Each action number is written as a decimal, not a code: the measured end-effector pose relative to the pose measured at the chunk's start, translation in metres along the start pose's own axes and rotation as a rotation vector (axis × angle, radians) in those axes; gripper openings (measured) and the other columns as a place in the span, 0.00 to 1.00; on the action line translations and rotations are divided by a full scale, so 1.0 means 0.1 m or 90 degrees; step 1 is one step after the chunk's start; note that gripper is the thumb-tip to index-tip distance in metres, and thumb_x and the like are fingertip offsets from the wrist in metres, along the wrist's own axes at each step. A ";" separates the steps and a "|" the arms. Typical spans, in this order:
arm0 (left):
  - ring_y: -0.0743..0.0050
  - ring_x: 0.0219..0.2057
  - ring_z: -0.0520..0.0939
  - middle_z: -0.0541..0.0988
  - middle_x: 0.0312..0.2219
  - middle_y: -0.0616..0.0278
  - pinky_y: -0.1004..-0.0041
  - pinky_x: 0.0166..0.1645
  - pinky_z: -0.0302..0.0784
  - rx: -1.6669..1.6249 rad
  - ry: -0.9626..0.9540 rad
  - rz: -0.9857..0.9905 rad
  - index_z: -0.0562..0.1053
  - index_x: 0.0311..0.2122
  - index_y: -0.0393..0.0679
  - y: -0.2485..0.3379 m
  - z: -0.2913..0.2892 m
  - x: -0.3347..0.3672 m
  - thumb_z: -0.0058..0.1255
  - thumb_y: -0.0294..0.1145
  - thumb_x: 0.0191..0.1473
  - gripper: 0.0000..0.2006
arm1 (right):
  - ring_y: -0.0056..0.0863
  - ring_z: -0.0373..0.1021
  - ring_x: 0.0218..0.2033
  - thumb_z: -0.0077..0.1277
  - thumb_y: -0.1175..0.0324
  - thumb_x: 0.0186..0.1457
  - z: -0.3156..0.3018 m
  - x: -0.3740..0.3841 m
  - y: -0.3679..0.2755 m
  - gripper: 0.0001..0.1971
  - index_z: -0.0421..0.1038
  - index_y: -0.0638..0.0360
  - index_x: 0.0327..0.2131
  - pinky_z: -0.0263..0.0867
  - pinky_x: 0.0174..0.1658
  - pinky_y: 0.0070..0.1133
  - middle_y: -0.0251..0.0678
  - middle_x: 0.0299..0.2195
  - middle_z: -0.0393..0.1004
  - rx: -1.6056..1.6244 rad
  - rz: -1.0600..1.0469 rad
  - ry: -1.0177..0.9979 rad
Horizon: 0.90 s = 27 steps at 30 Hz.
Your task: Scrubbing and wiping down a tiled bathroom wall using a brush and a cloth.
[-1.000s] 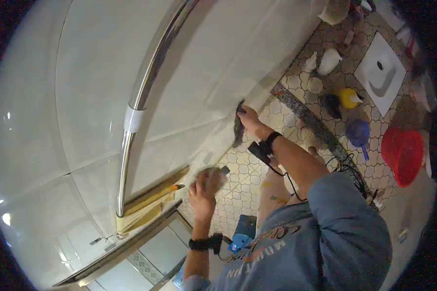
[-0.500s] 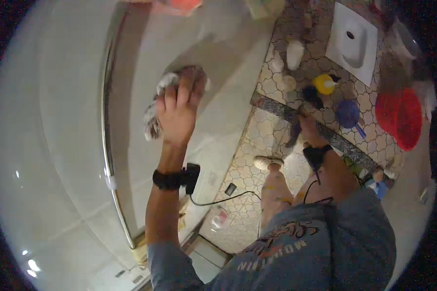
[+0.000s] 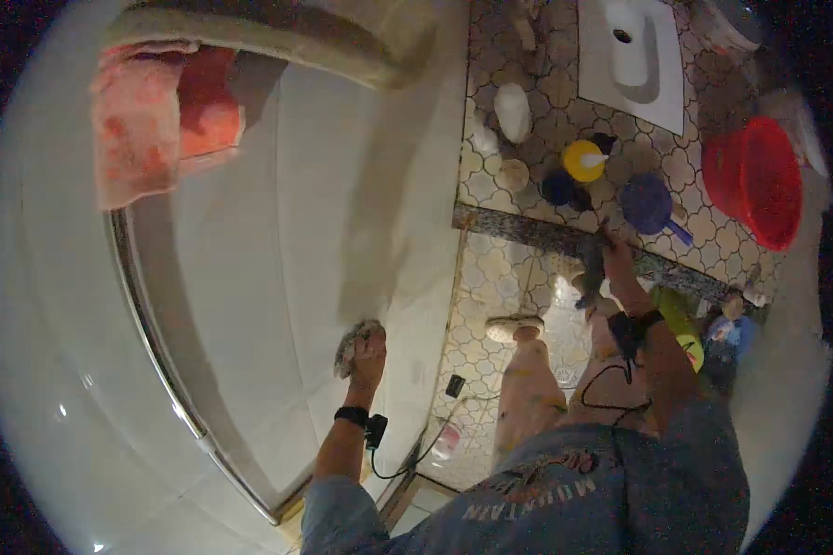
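My left hand point(image 3: 371, 357) presses a crumpled grey-white rag point(image 3: 346, 348) against the pale tiled wall point(image 3: 250, 268), its fingers closed over the cloth. Low on the wall, hand and rag are close to where it meets the floor. In front of my right knee, my right hand point(image 3: 622, 270) grips a dark, limp piece that looks like a cloth point(image 3: 593, 263); its exact kind is hard to make out. It hangs by the speckled stone sill point(image 3: 528, 228).
A metal rail point(image 3: 146, 319) with a pink-red towel point(image 3: 139, 134) runs along the wall. Past the sill are a squat toilet point(image 3: 662, 92), a yellow pump bottle point(image 3: 580, 163), a white bottle point(image 3: 513, 113), a blue dipper point(image 3: 646, 203) and a red basin point(image 3: 724, 176). A cable point(image 3: 426, 453) trails from my left wrist.
My left hand has slid down the wall toward me with the rag. The view has shifted, bringing the pink-red towel further in. My right hand still grips the dark piece.
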<state>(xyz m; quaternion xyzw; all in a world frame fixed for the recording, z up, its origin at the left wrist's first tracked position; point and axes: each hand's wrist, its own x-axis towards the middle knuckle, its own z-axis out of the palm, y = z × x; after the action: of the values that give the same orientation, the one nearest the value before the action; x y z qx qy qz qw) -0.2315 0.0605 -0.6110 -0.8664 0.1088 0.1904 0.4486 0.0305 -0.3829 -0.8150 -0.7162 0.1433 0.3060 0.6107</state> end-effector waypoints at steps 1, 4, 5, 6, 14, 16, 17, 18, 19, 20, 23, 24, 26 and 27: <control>0.65 0.44 0.68 0.69 0.38 0.59 0.68 0.51 0.63 -0.069 -0.044 -0.012 0.66 0.44 0.41 0.05 0.05 0.04 0.43 0.28 0.45 0.17 | 0.26 0.65 0.38 0.42 0.73 0.52 -0.01 -0.01 0.03 0.18 0.64 0.59 0.48 0.60 0.43 0.24 0.37 0.39 0.70 0.017 -0.013 0.034; 0.65 0.38 0.71 0.68 0.33 0.62 0.67 0.47 0.66 -0.077 -0.035 0.012 0.69 0.38 0.42 0.00 0.03 0.50 0.46 0.31 0.42 0.14 | 0.26 0.65 0.34 0.42 0.72 0.51 -0.07 -0.06 0.04 0.17 0.66 0.60 0.46 0.61 0.38 0.25 0.37 0.35 0.70 -0.112 -0.080 0.026; 0.64 0.37 0.71 0.68 0.34 0.63 0.66 0.47 0.66 0.025 -0.045 0.032 0.69 0.37 0.43 -0.07 -0.01 0.80 0.47 0.31 0.42 0.14 | 0.26 0.65 0.32 0.42 0.71 0.51 -0.10 -0.08 0.03 0.16 0.66 0.61 0.45 0.62 0.35 0.25 0.38 0.33 0.70 -0.176 -0.116 0.028; 0.64 0.37 0.71 0.68 0.34 0.63 0.66 0.47 0.66 -0.021 0.044 0.001 0.69 0.37 0.43 -0.19 -0.04 1.16 0.47 0.31 0.42 0.14 | 0.26 0.65 0.32 0.42 0.71 0.51 -0.14 -0.10 0.02 0.16 0.66 0.61 0.45 0.62 0.35 0.25 0.38 0.33 0.70 -0.173 -0.122 0.029; 0.63 0.43 0.70 0.68 0.42 0.58 0.62 0.48 0.64 -0.052 0.275 -0.082 0.68 0.43 0.43 -1.37 -0.46 3.78 0.43 0.29 0.49 0.14 | 0.20 0.62 0.34 0.45 0.64 0.53 -0.76 -0.21 0.74 0.21 0.62 0.60 0.50 0.60 0.37 0.20 0.36 0.39 0.66 -0.118 -0.010 0.080; 0.63 0.46 0.68 0.69 0.43 0.56 0.61 0.51 0.62 -0.143 0.410 -0.085 0.70 0.41 0.44 -1.50 -0.50 4.10 0.42 0.29 0.49 0.12 | 0.18 0.61 0.35 0.46 0.62 0.53 -0.96 -0.18 1.15 0.22 0.60 0.59 0.51 0.60 0.38 0.19 0.35 0.41 0.65 -0.018 -0.048 0.080; 0.62 0.45 0.68 0.68 0.43 0.56 0.62 0.49 0.64 -0.257 0.438 -0.164 0.69 0.43 0.42 -1.49 -0.53 4.21 0.41 0.28 0.50 0.13 | 0.17 0.61 0.36 0.46 0.62 0.53 -1.07 -0.15 1.35 0.23 0.59 0.59 0.52 0.60 0.39 0.19 0.35 0.42 0.65 0.044 -0.082 0.065; 0.61 0.48 0.66 0.67 0.46 0.56 0.62 0.52 0.61 -0.235 0.311 -0.202 0.67 0.45 0.43 -1.43 -0.52 4.24 0.40 0.29 0.51 0.15 | 0.17 0.61 0.37 0.46 0.61 0.53 -1.14 -0.13 1.52 0.24 0.59 0.59 0.52 0.60 0.39 0.19 0.35 0.43 0.64 0.119 -0.123 0.042; 0.61 0.51 0.64 0.65 0.48 0.57 0.62 0.54 0.58 -0.120 0.136 -0.215 0.65 0.47 0.43 -1.35 -0.50 4.27 0.39 0.29 0.51 0.16 | 0.16 0.61 0.37 0.47 0.60 0.53 -1.21 -0.11 1.67 0.25 0.58 0.59 0.53 0.59 0.40 0.18 0.35 0.44 0.63 0.171 -0.151 0.022; 0.60 0.54 0.61 0.64 0.51 0.58 0.61 0.56 0.55 -0.088 -0.033 -0.203 0.63 0.49 0.43 -1.25 -0.46 4.30 0.38 0.29 0.52 0.18 | 0.15 0.60 0.38 0.47 0.60 0.53 -1.26 -0.09 1.77 0.26 0.57 0.59 0.53 0.59 0.40 0.18 0.35 0.45 0.63 0.213 -0.176 0.002; 0.56 0.46 0.67 0.67 0.44 0.53 0.63 0.51 0.63 0.131 0.214 -0.112 0.65 0.46 0.38 -0.80 -0.11 4.04 0.41 0.31 0.48 0.18 | 0.17 0.61 0.38 0.46 0.64 0.53 -1.24 -0.06 1.80 0.23 0.59 0.59 0.52 0.59 0.40 0.17 0.35 0.43 0.65 0.193 -0.126 -0.001; 0.56 0.47 0.66 0.66 0.45 0.53 0.63 0.52 0.62 0.158 0.180 -0.051 0.66 0.46 0.39 -0.63 0.03 3.89 0.41 0.31 0.48 0.19 | 0.18 0.62 0.38 0.45 0.67 0.53 -1.21 -0.06 1.74 0.22 0.60 0.59 0.52 0.59 0.40 0.17 0.35 0.42 0.65 0.187 -0.107 -0.001; 0.57 0.48 0.65 0.65 0.46 0.55 0.61 0.54 0.59 -0.057 0.180 -0.038 0.65 0.48 0.39 -0.31 0.29 3.56 0.41 0.32 0.48 0.20 | 0.19 0.62 0.37 0.45 0.68 0.53 -1.08 -0.07 1.52 0.21 0.60 0.59 0.52 0.60 0.39 0.17 0.34 0.40 0.66 0.039 -0.056 0.067; 0.58 0.51 0.63 0.64 0.48 0.54 0.62 0.57 0.55 -0.108 0.112 -0.025 0.62 0.51 0.39 -0.23 0.37 3.42 0.36 0.31 0.52 0.20 | 0.19 0.63 0.36 0.44 0.69 0.53 -1.00 -0.08 1.39 0.21 0.60 0.59 0.52 0.60 0.39 0.17 0.33 0.39 0.67 -0.026 -0.033 0.092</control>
<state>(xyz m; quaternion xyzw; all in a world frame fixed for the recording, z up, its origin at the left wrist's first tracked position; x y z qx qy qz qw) 0.0777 0.0978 -0.7598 -0.9166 0.1144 0.1132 0.3659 -0.0295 -0.5098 -0.9125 -0.7520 0.1624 0.2402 0.5920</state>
